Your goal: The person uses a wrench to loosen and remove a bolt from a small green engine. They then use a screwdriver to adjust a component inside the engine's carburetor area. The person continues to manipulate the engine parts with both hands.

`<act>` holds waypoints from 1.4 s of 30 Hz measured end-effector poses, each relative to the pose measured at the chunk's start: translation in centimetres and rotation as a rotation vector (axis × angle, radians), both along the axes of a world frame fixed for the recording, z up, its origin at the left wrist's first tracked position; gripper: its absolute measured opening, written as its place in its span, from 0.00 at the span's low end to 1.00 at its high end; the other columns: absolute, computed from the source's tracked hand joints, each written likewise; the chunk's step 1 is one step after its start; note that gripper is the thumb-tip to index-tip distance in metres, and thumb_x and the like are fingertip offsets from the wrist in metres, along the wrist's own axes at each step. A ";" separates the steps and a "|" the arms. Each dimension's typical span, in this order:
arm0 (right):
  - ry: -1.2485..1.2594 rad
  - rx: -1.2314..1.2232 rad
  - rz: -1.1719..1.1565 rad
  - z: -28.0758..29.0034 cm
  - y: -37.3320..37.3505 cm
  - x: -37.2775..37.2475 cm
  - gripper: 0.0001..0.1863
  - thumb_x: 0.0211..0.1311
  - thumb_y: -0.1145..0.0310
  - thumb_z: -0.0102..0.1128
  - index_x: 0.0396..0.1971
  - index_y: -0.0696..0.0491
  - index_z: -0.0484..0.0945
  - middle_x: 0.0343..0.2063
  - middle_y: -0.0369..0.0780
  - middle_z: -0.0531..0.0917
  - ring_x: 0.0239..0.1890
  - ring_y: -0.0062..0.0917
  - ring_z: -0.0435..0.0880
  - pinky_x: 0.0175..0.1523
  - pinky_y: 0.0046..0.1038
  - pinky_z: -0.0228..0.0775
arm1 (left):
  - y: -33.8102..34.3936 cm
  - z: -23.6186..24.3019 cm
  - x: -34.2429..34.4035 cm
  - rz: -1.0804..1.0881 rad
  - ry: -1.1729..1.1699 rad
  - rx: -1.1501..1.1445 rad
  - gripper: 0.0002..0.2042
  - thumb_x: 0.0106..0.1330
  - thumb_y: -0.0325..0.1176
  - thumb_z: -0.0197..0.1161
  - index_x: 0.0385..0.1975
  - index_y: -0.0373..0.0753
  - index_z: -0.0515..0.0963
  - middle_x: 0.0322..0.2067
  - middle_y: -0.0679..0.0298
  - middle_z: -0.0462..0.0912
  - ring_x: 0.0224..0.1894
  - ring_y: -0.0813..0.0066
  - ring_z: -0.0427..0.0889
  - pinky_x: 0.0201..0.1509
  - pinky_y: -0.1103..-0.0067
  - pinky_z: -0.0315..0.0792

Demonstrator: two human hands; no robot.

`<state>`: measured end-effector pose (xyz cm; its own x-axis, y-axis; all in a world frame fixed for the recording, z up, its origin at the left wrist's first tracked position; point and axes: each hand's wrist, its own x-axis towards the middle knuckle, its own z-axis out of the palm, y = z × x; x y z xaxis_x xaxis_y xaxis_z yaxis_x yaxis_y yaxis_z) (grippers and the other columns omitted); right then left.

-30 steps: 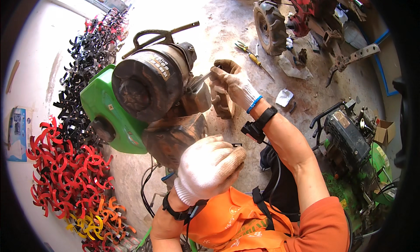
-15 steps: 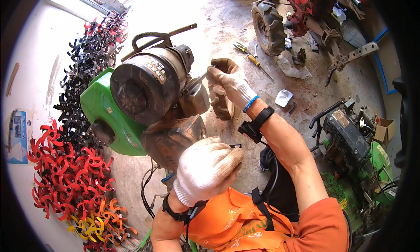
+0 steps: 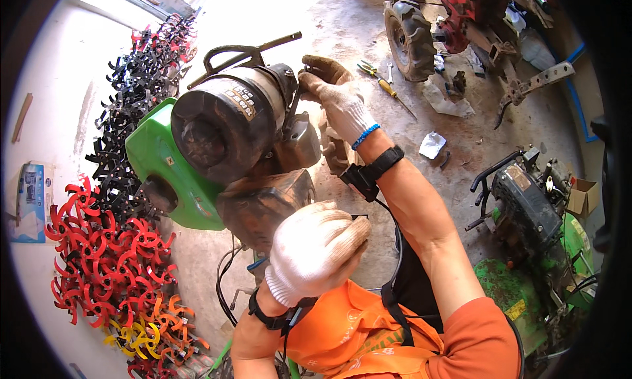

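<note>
My left hand (image 3: 315, 252), in a white knit glove with tan-coated fingers, is closed beside the dirty brown box-shaped cover (image 3: 266, 208) of an engine. A small dark end shows past its fingers; what it belongs to is hidden. My right hand (image 3: 339, 99), gloved alike, has its fingers curled in at the right side of the engine's round black canister (image 3: 220, 126), by a metal bracket. What its fingertips grip cannot be made out. A green tank or cover (image 3: 174, 172) sits left of the canister, and a tyre (image 3: 336, 152) is partly hidden below my right hand.
Heaps of black blades (image 3: 125, 116) and red blades (image 3: 108, 267) line the left wall. Green-handled pliers (image 3: 367, 68), a yellow-handled screwdriver (image 3: 388, 88) and a wrench (image 3: 390, 73) lie on the floor. A red machine's wheel (image 3: 408, 40) stands beyond; another engine (image 3: 523, 198) is at right.
My right hand has moved up and left, closer to the canister's right side. My left hand stays nearly in place, still closed. The whole view has shifted slightly.
</note>
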<state>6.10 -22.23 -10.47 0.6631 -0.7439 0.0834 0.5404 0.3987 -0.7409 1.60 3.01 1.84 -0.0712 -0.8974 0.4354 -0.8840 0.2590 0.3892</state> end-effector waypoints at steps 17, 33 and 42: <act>0.092 0.147 -0.063 -2.3 0.3 -2.1 0.21 0.85 0.70 0.80 0.70 0.57 0.85 0.52 0.39 0.95 0.46 0.23 0.97 0.50 0.26 0.96 | -0.1 0.0 -0.1 0.012 -0.008 0.000 0.18 0.59 0.29 0.86 0.51 0.38 0.95 0.39 0.58 0.94 0.45 0.55 0.96 0.60 0.58 0.93; 0.067 0.198 -0.035 -4.1 1.6 -2.2 0.18 0.85 0.71 0.79 0.67 0.56 0.85 0.50 0.40 0.96 0.40 0.27 0.98 0.43 0.29 0.95 | 0.0 -0.2 0.1 0.002 0.005 -0.006 0.18 0.60 0.28 0.86 0.51 0.38 0.95 0.39 0.58 0.95 0.44 0.55 0.97 0.60 0.58 0.93; 0.026 0.298 -0.064 -3.8 3.1 -2.8 0.20 0.85 0.73 0.79 0.69 0.56 0.83 0.53 0.41 0.95 0.47 0.27 0.98 0.48 0.30 0.96 | 0.1 0.1 0.0 -0.005 0.034 0.017 0.18 0.58 0.21 0.81 0.50 0.37 0.93 0.43 0.57 0.97 0.46 0.50 0.98 0.62 0.57 0.92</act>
